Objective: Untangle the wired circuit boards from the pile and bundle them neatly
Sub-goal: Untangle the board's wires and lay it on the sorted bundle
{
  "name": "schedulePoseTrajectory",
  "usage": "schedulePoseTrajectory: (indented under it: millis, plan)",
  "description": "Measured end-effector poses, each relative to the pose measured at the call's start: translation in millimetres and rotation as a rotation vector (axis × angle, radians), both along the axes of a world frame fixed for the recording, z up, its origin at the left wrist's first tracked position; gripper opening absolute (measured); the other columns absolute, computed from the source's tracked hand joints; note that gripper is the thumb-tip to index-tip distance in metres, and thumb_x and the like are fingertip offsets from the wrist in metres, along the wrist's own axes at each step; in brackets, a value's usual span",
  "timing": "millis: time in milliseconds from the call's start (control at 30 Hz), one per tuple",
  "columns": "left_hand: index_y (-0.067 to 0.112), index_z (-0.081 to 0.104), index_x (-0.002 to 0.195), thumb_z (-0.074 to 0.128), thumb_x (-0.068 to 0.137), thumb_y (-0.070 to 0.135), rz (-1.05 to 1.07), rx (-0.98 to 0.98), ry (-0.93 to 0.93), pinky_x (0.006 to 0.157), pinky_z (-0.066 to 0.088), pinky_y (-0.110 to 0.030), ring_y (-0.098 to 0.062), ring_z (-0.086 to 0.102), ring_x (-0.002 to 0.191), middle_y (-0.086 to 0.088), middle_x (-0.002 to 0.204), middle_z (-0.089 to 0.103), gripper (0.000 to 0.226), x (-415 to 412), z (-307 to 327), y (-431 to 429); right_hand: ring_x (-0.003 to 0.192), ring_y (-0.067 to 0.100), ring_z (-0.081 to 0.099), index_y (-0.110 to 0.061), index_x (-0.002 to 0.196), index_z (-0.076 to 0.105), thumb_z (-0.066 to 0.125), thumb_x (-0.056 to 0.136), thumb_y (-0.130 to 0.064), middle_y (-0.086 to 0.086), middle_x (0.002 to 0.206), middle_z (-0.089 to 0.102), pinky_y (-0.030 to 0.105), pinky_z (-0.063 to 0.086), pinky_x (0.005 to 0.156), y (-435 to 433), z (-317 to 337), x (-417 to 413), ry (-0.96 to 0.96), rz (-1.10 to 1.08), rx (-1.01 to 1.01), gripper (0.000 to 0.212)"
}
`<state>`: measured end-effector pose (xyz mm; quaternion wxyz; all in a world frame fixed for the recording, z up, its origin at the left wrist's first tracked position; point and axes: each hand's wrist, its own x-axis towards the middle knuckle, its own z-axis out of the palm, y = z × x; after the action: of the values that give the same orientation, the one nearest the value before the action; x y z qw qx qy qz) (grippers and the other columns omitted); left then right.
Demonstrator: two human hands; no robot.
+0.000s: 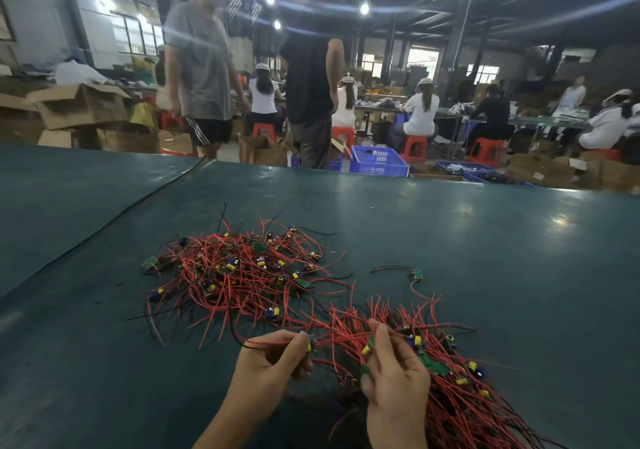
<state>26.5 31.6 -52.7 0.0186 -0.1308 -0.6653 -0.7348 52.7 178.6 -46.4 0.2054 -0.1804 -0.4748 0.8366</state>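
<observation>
The pile [242, 275] of wired circuit boards lies on the dark green table [485, 240]. It is a loose tangle of red and black leads, with small green boards and yellow and blue parts among them. It sits at about eleven o'clock from the left hand [273, 362], near it but apart. A few red strands trail from its five o'clock edge toward both hands.

The left hand is curled, with thumb and forefinger pinching a red wire [263, 343] that runs out toward nine o'clock. A small yellow part shows right at the fingertips.

The right hand [394, 379] is just beside the left hand, at its three o'clock. Its fingers are wrapped around the near end of the bundle [460, 396], the forefinger raised along the leads. A green board and a yellow part show against the fingers. The bundle's boards cluster at two to three o'clock of this hand, and its long red leads stream toward five o'clock, off the lower edge of the view.

A single board [418, 274] with a black and a red lead lies alone at three o'clock of the pile and twelve o'clock of the right hand.

A thin black cable [138, 202] crosses the table at ten o'clock of the pile. Beyond the table's far edge are a blue crate [377, 161], red stools [414, 147], cardboard boxes [83, 105] and people [199, 67], some standing and some seated.
</observation>
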Motion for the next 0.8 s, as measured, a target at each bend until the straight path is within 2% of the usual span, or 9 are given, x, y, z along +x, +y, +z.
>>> schedulePoseTrajectory:
  millis: [167,300,367,433,467,500,567,667,800]
  plan:
    - [0.011,0.072,0.066,0.063,0.077,0.03,0.002,0.03,-0.002,0.055,0.051,-0.027,-0.022,0.061,0.055,-0.013,0.059,0.065,0.024,1,0,-1,0.034,0.004,0.017,-0.014,0.084,0.079,0.063,0.09,-0.019,-0.008,0.043,0.024,0.013,0.02,0.035,-2,2,0,0.023,-0.071,-0.04,0.018]
    - [0.011,0.074,0.071,0.064,0.077,0.028,0.028,0.041,0.002,0.054,0.051,-0.026,-0.02,0.062,0.055,-0.012,0.059,0.065,0.021,1,-2,0,0.032,0.007,0.021,-0.013,0.08,0.076,0.07,0.077,-0.033,-0.004,0.041,0.031,0.014,0.022,0.034,-9,-1,5,-0.016,0.103,0.082,0.021]
    - [0.012,0.075,0.075,0.065,0.078,0.026,0.015,0.026,0.022,0.054,0.05,-0.024,-0.018,0.062,0.055,-0.01,0.06,0.066,0.017,2,-2,3,0.033,0.008,0.039,-0.017,0.075,0.077,0.072,0.079,-0.033,-0.003,0.045,0.05,0.019,0.033,0.034,-20,-4,8,-0.007,0.222,0.261,0.017]
    - [0.014,0.077,0.08,0.066,0.079,0.024,-0.011,0.015,0.043,0.055,0.05,-0.023,-0.016,0.063,0.057,-0.01,0.062,0.067,0.015,3,-2,5,0.056,0.011,0.066,-0.028,0.076,0.08,0.071,0.083,-0.025,0.002,0.065,0.071,0.02,0.052,0.052,-28,-7,8,0.052,0.228,0.407,0.012]
    - [0.015,0.077,0.08,0.067,0.08,0.025,-0.024,0.005,0.052,0.056,0.05,-0.024,-0.016,0.063,0.058,-0.009,0.063,0.068,0.014,3,-1,5,0.066,0.012,0.07,-0.031,0.076,0.08,0.07,0.084,-0.023,0.004,0.072,0.074,0.022,0.056,0.061,-30,-8,8,0.066,0.2,0.438,0.015]
    - [0.016,0.077,0.08,0.068,0.08,0.027,-0.034,-0.01,0.058,0.057,0.051,-0.024,-0.016,0.064,0.058,-0.009,0.062,0.068,0.014,4,-1,5,0.067,0.012,0.07,-0.032,0.075,0.079,0.068,0.084,-0.028,0.006,0.072,0.074,0.023,0.057,0.062,-29,-8,8,0.067,0.171,0.445,0.015]
    - [0.017,0.076,0.078,0.067,0.081,0.029,-0.045,-0.04,0.065,0.058,0.052,-0.024,-0.016,0.064,0.059,-0.009,0.062,0.067,0.015,4,-1,4,0.051,0.01,0.062,-0.03,0.077,0.079,0.064,0.078,-0.039,0.005,0.059,0.068,0.022,0.051,0.049,-25,-5,8,0.038,0.117,0.393,0.018]
    - [0.017,0.075,0.074,0.064,0.08,0.028,-0.066,-0.024,0.027,0.058,0.051,-0.023,-0.016,0.064,0.058,-0.009,0.061,0.067,0.016,5,3,3,0.034,0.006,0.03,-0.023,0.082,0.08,0.064,0.076,-0.04,-0.003,0.045,0.043,0.016,0.026,0.035,-13,0,7,0.03,0.014,0.177,0.024]
    - [0.009,0.074,0.069,0.064,0.078,0.027,-0.063,0.031,-0.01,0.056,0.05,-0.025,-0.019,0.061,0.055,-0.013,0.06,0.067,0.023,2,8,-1,0.032,0.003,0.025,-0.018,0.082,0.08,0.066,0.075,-0.032,0.0,0.048,0.05,0.013,0.022,0.033,-1,6,6,0.077,-0.084,0.005,0.021]
